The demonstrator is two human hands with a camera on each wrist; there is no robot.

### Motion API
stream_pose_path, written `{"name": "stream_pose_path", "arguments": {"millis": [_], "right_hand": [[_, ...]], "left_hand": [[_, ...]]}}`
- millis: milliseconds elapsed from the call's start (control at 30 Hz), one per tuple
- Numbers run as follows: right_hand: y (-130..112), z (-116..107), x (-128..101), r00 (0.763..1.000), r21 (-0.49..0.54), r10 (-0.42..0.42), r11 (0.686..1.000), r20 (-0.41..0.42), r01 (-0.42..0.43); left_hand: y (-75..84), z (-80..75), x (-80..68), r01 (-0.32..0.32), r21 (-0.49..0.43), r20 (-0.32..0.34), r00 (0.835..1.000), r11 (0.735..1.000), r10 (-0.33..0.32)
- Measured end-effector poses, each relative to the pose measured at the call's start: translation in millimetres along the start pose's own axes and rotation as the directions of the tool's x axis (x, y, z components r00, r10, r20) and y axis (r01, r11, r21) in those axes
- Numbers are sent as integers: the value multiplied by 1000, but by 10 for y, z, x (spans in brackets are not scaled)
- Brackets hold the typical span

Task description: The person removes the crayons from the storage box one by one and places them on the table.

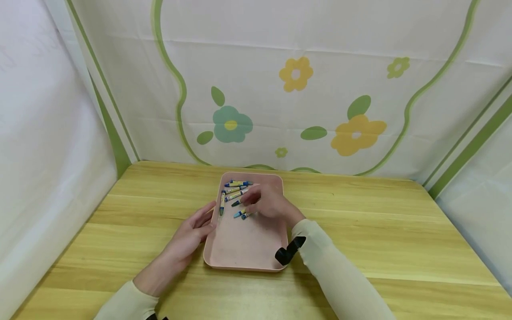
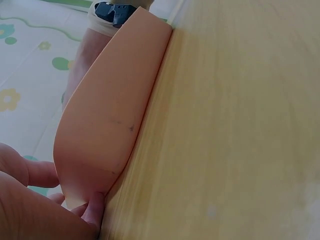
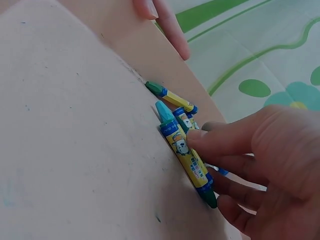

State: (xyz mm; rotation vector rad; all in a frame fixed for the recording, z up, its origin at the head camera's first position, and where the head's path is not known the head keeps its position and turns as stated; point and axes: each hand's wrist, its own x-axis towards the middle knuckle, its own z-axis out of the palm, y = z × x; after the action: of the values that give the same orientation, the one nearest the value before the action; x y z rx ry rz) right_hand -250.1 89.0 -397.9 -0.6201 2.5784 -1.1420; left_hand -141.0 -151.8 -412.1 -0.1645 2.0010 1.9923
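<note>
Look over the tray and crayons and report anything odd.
Only minor things: the pink tray has a dark smudge on its outer wall and small specks on its floor, which mar its plain surface. The crayons lie at uneven angles, but none shows outside the tray.

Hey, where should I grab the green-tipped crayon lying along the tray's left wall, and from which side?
I'd pinch the yellow-wrapped middle of that crayon across its narrow width, coming from above and slightly right. It's slim and lies lengthwise beside the wall of the tray, which likely blocks the left, while other crayons crowd its blue far end.
</note>
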Motion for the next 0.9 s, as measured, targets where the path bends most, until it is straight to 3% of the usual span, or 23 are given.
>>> {"name": "stream_pose_path", "arguments": {"millis": [467, 900], "right_hand": [[-60, -20, -49, 998, -70, 52, 996, 42, -49], [-45, -6, -40, 999, -113, 37, 993, 24, -34]], "left_hand": [[19, 12, -30, -2, 8, -6, 1000, 1000, 3], [-2, 19, -11, -2, 29, -8, 1000, 1000, 2]]}}
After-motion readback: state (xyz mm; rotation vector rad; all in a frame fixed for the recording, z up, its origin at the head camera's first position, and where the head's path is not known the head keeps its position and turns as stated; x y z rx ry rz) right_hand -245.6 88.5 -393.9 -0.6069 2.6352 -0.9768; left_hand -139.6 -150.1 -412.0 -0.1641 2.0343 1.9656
